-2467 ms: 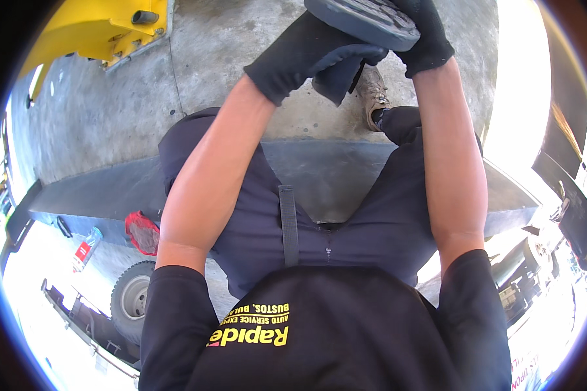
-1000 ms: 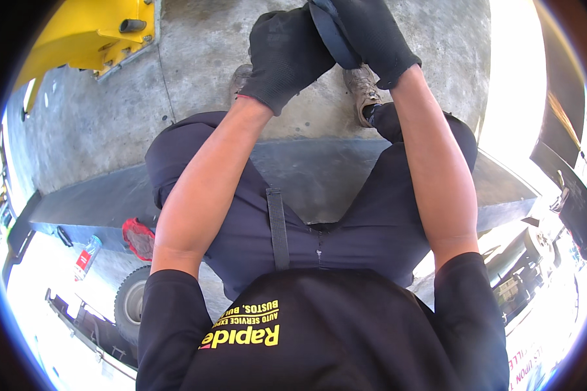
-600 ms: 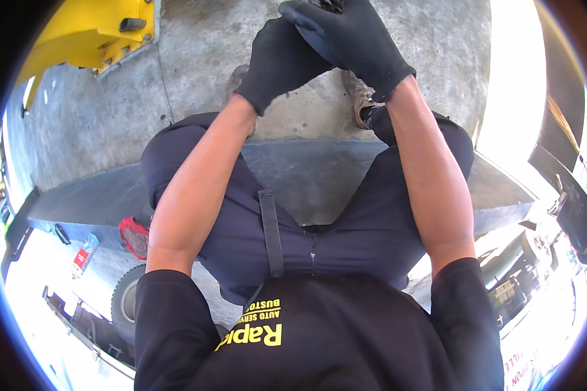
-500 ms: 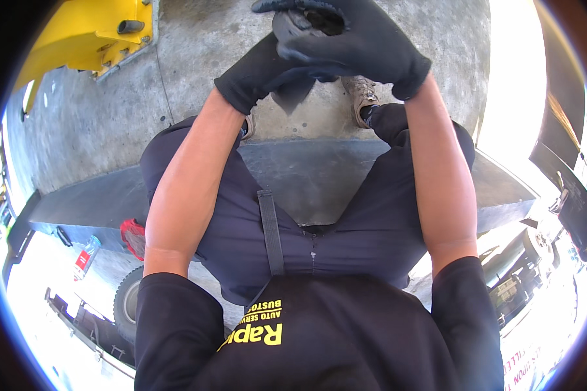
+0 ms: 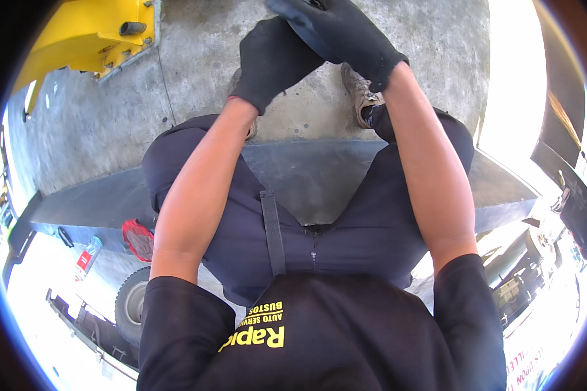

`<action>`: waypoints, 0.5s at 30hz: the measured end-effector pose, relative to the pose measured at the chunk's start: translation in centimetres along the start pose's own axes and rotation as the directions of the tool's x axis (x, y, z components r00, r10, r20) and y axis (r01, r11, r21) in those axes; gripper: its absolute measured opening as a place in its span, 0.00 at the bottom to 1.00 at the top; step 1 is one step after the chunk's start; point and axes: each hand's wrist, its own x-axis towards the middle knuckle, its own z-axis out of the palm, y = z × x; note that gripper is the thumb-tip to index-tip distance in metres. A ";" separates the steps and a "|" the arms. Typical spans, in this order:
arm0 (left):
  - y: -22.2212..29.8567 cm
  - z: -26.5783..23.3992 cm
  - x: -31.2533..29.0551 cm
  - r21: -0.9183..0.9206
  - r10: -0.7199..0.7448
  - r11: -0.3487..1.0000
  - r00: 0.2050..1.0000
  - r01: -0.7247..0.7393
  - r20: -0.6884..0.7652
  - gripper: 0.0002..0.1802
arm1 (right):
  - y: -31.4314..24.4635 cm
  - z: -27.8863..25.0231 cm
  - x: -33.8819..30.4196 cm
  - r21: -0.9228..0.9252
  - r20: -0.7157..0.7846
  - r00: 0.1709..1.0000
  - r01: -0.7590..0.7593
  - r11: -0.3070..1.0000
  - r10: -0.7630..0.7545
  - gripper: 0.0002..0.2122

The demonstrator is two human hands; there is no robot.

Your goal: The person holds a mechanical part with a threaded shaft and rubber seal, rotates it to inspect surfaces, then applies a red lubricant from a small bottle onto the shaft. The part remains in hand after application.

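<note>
Hands (image 5: 277,60) (image 5: 342,36) touching — gloved, partly curled (grip hidden).

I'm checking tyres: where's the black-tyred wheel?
The wheel shows at lower left in the head view, beside the black left sleeve, below the red fabric bundle.

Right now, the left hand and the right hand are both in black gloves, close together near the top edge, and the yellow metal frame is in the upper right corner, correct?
Not quite: the head view shows the yellow metal frame at upper left. The left hand and right hand are as you say.
</note>
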 end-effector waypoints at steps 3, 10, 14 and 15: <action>-11.4 2.9 -0.5 0.213 0.522 0.829 0.852 -0.518 0.041 0.18 | -3.8 -2.7 -0.7 0.284 0.113 0.993 -0.070 0.956 0.039 0.35; -4.8 -2.3 0.7 -0.937 0.146 0.241 0.945 0.252 0.292 0.14 | -0.6 -1.4 -1.1 0.499 -0.080 0.934 0.341 0.797 -0.349 0.32; -4.1 1.8 -0.8 -0.212 0.166 0.963 0.986 -0.165 -0.015 0.21 | -1.3 -0.3 -1.3 0.570 -0.041 0.999 0.012 0.822 0.014 0.27; -3.1 1.1 -0.5 0.182 0.199 0.964 0.980 -0.196 0.001 0.23 | -0.9 0.8 -1.3 0.604 -0.086 0.991 -0.032 0.797 0.104 0.26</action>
